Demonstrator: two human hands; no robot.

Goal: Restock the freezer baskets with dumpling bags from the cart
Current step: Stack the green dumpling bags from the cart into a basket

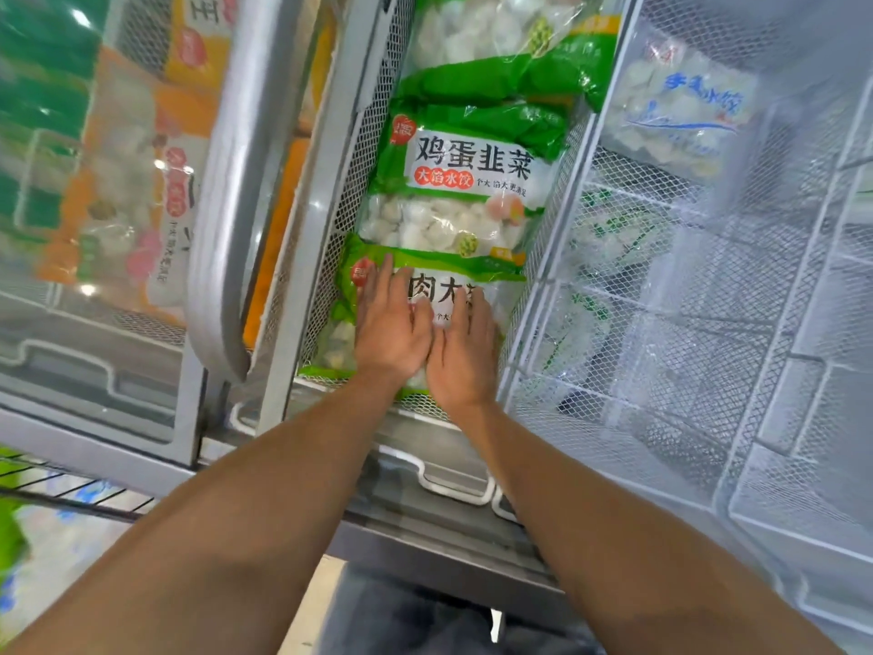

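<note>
Three green-and-white dumpling bags lie in a row in a white mesh freezer basket (pixel 330 257). My left hand (pixel 389 323) and my right hand (pixel 465 349) lie side by side, fingers straight, pressing flat on the nearest bag (pixel 439 271). The middle bag (pixel 465 182) overlaps its far edge, and a third bag (pixel 496 35) lies farthest back. The nearest bag's label is mostly covered by my hands.
A neighbouring basket (pixel 708 418) to the right holds a clear bag with blue print (pixel 680 111). On the left, a closed glass lid with a grey handle (pixel 231 191) covers orange bags (pixel 123 182). A wire cart (pixel 71 494) shows at lower left.
</note>
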